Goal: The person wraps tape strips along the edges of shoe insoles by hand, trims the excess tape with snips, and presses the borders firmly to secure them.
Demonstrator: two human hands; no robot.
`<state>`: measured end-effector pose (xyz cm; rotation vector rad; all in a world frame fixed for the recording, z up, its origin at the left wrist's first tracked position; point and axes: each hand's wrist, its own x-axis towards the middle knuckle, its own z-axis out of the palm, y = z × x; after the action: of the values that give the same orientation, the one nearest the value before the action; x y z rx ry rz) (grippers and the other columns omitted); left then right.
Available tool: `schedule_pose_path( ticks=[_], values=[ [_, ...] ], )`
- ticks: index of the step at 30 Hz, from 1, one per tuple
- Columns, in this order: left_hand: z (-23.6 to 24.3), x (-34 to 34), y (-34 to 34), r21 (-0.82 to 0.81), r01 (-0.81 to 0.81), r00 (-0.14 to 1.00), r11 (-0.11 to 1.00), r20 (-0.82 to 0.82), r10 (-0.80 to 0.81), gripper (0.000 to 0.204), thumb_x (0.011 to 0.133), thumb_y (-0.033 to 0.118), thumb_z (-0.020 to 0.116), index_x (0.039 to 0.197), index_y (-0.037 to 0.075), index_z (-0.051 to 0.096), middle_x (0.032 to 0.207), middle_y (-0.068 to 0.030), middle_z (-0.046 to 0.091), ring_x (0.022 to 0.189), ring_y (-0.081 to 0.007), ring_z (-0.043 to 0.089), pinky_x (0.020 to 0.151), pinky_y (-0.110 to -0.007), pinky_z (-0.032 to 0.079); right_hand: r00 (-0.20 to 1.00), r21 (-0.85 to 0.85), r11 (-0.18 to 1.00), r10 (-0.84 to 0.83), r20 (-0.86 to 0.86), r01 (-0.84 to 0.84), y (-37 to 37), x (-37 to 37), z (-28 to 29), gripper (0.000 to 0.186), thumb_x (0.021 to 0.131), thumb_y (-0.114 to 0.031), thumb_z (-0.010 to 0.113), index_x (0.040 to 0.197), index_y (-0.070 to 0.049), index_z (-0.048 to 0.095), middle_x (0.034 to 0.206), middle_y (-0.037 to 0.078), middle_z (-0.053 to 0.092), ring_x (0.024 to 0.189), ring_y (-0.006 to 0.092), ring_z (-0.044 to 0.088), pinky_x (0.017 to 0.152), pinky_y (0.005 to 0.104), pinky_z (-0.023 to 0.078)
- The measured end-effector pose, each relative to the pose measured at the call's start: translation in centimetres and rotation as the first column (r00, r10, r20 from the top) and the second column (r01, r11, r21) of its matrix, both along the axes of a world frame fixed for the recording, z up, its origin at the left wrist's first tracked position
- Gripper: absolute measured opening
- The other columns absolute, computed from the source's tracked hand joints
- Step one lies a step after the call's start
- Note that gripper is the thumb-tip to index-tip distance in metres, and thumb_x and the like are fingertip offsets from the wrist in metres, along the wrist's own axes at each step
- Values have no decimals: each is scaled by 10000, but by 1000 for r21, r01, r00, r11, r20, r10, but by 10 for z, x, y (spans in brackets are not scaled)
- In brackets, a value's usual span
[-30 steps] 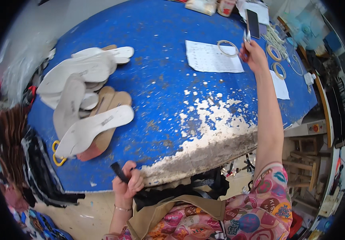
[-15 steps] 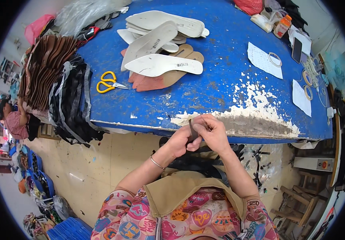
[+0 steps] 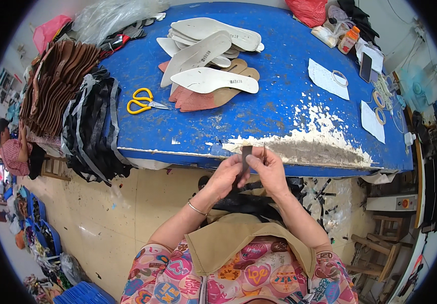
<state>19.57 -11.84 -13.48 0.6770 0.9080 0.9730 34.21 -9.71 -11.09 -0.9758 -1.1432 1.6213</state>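
We saw both hands meeting just at the front edge of the blue-painted, scuffed bench (image 3: 279, 45). The left hand (image 3: 226, 177) was curled closed around a flat, dark brown strip (image 3: 247, 153), whose end stood up between the two hands. The right hand (image 3: 270, 173) was bent closed too, thumb against the strip, its fingers pinching a thin dark upright piece (image 3: 265, 153) too small for us to identify. The hands hid the strip's lower part.

Beyond them we saw a heap of white, shoe-shaped insoles (image 3: 216, 80) overlapping tan and reddish pieces (image 3: 194, 100), partly covering them. Yellow-handled metal scissors (image 3: 150, 104) lay just left of that heap. At the bench's left end we noted a rippled stack of brown pieces (image 3: 51, 91) beside draped black-and-grey strips (image 3: 89, 126).

Toward the right lay white paper sheets (image 3: 325, 83), one bearing a pale ring (image 3: 340, 78), with a black phone (image 3: 365, 67) and an orange-capped bottle (image 3: 349, 40) farther back. Wooden stools (image 3: 379, 253) stood on the floor at right; a co-worker (image 3: 16, 152) was well apart at far left.
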Motion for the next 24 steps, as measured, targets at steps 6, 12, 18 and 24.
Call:
schedule_pose_path(
  ticks=[6,12,18,24],
  values=[
    [35,-87,58,513,-524,636,679,-294,713,480,857,272,631,1222,10,465,1059,-74,578,866,-134,597,628,-244,486,955,67,953,-297,20,295,11,52,76,133,890,-123,577,963,-13,580,751,14,597,656,81,544,587,220,423],
    [58,-161,146,461,-326,886,826,-156,437,429,935,240,527,1230,-65,461,1088,-160,589,781,-149,624,513,-223,504,889,340,823,-437,-134,456,-20,95,122,167,898,-177,609,995,-42,590,787,-8,587,655,46,539,537,170,400],
    [48,-136,135,761,-403,762,508,-28,646,325,959,208,482,1184,-26,501,980,-116,630,708,-159,635,569,-250,549,861,581,686,-505,-52,437,-37,108,153,72,892,-61,577,952,-29,602,783,32,607,596,49,539,513,161,401],
    [2,-88,50,587,-444,799,677,-82,596,249,940,170,521,1096,-24,525,963,-112,619,684,-153,638,564,-260,562,929,463,853,-340,145,240,-20,83,147,91,876,-71,600,957,-28,605,703,-1,590,566,37,531,462,141,334]
  ],
)
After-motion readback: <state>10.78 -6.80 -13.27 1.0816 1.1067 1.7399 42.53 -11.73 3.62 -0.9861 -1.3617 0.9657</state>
